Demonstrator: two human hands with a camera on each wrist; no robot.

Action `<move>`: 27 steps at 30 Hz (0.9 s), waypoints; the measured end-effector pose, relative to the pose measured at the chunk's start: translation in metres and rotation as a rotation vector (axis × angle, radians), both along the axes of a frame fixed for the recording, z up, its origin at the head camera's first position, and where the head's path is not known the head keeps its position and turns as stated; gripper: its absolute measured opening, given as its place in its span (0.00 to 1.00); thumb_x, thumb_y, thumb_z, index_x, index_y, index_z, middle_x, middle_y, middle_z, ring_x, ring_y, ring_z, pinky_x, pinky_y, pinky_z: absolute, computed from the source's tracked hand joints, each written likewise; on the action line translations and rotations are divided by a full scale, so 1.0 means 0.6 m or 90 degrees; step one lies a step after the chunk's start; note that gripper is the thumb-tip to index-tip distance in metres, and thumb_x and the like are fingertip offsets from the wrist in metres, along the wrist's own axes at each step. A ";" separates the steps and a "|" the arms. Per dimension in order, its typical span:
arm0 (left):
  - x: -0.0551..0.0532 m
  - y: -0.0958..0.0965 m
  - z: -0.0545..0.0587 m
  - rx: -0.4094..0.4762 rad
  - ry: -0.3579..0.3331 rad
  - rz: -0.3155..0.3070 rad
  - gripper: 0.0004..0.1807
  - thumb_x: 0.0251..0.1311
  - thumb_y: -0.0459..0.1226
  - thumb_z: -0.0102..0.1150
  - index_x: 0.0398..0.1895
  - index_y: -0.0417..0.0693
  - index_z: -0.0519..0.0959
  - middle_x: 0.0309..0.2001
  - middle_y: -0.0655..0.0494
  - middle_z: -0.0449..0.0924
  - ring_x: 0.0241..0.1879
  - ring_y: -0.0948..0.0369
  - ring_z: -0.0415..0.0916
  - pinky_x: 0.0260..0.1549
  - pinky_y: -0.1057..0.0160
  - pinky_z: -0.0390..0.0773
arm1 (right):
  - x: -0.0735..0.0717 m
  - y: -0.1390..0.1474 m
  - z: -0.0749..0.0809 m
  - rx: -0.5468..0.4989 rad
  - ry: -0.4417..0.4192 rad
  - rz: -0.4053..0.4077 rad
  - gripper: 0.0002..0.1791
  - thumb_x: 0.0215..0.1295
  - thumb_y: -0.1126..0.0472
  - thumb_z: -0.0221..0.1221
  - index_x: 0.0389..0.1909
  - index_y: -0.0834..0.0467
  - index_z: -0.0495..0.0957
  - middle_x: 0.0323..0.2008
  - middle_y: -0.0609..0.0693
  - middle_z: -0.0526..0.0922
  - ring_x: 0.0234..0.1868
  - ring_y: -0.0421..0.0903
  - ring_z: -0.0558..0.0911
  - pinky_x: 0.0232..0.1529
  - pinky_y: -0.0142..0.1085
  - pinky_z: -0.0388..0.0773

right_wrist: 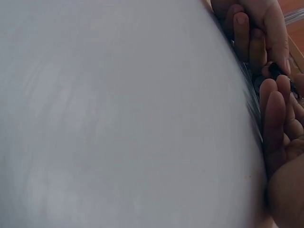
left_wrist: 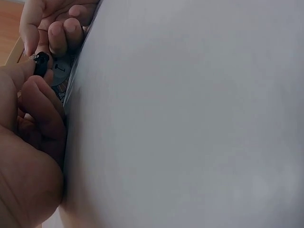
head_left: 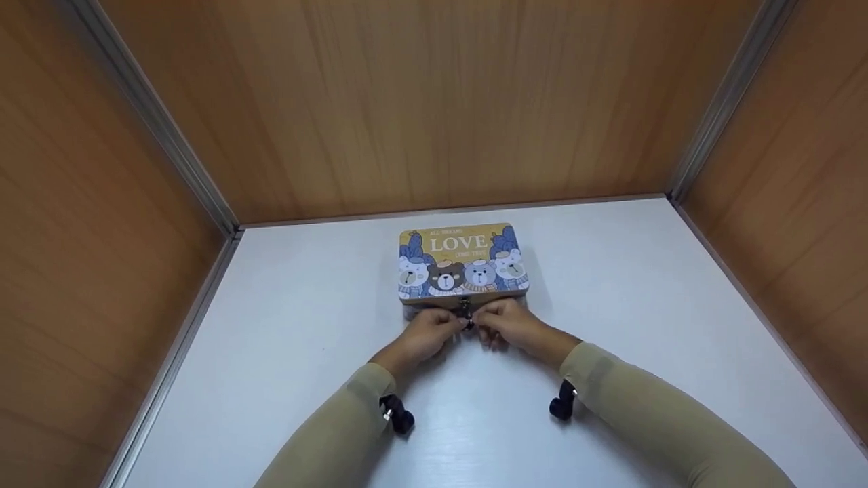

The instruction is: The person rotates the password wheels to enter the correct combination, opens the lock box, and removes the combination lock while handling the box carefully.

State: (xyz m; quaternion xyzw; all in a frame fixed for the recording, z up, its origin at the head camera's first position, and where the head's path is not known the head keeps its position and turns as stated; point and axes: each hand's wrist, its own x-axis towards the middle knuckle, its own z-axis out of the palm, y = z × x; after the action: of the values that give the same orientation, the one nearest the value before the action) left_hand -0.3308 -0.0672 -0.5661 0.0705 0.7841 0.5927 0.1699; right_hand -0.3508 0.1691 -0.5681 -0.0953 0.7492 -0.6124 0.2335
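A tin box (head_left: pixel 463 261) printed with cartoon bears and the word LOVE stands on the white table, with a metal clasp (head_left: pixel 464 303) at its front. A small black lock (head_left: pixel 468 324) is at the clasp, between the two hands. My left hand (head_left: pixel 428 332) pinches the lock from the left with thumb and fingers. From the other side, my right hand (head_left: pixel 512 324) pinches it too, its lower fingers curled beneath. The left wrist view shows the black lock (left_wrist: pixel 42 64) at the thumb tips; in the right wrist view fingers partly hide the lock (right_wrist: pixel 275 71).
The white table (head_left: pixel 305 325) spreads around the box and under both forearms. Wood-grain panels stand behind (head_left: pixel 441 102), at the left (head_left: pixel 88 237) and at the right (head_left: pixel 793 203), with metal strips along their corners. A small black device (head_left: pixel 400 415) hangs at each sleeve cuff.
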 end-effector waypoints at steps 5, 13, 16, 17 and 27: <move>0.001 0.000 0.002 -0.003 0.004 -0.001 0.18 0.79 0.44 0.68 0.38 0.36 0.88 0.21 0.63 0.72 0.18 0.67 0.65 0.18 0.68 0.64 | -0.001 -0.003 -0.001 0.003 -0.007 0.002 0.13 0.81 0.57 0.63 0.46 0.63 0.90 0.26 0.47 0.87 0.25 0.41 0.85 0.26 0.32 0.82; 0.005 0.000 0.001 -0.001 0.015 -0.009 0.18 0.79 0.45 0.68 0.40 0.36 0.88 0.25 0.61 0.76 0.22 0.66 0.68 0.22 0.68 0.67 | 0.000 0.001 -0.002 0.016 0.002 0.000 0.13 0.80 0.57 0.64 0.47 0.65 0.90 0.26 0.47 0.88 0.25 0.41 0.86 0.26 0.32 0.82; 0.004 -0.002 0.000 0.006 0.000 -0.012 0.18 0.80 0.45 0.68 0.41 0.37 0.88 0.24 0.61 0.75 0.21 0.66 0.67 0.21 0.68 0.67 | 0.001 0.000 0.001 0.012 0.001 -0.002 0.13 0.79 0.58 0.65 0.48 0.65 0.90 0.26 0.48 0.88 0.25 0.41 0.86 0.25 0.32 0.83; 0.004 -0.003 0.000 0.008 -0.005 -0.010 0.18 0.80 0.46 0.68 0.41 0.38 0.88 0.24 0.61 0.74 0.21 0.66 0.66 0.21 0.68 0.66 | 0.000 -0.001 0.002 0.010 0.003 0.000 0.13 0.79 0.58 0.65 0.48 0.65 0.90 0.26 0.48 0.88 0.25 0.41 0.86 0.25 0.32 0.83; 0.002 -0.002 -0.001 0.016 -0.039 -0.020 0.18 0.81 0.47 0.67 0.42 0.39 0.87 0.24 0.60 0.75 0.19 0.64 0.68 0.19 0.67 0.69 | -0.001 0.001 -0.004 0.012 0.014 -0.001 0.13 0.78 0.61 0.65 0.50 0.68 0.89 0.25 0.47 0.88 0.25 0.41 0.86 0.27 0.32 0.83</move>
State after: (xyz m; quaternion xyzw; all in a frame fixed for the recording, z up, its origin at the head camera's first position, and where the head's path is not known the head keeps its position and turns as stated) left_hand -0.3295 -0.0687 -0.5669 0.0668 0.7696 0.6019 0.2023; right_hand -0.3514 0.1697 -0.5704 -0.0989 0.7578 -0.6042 0.2255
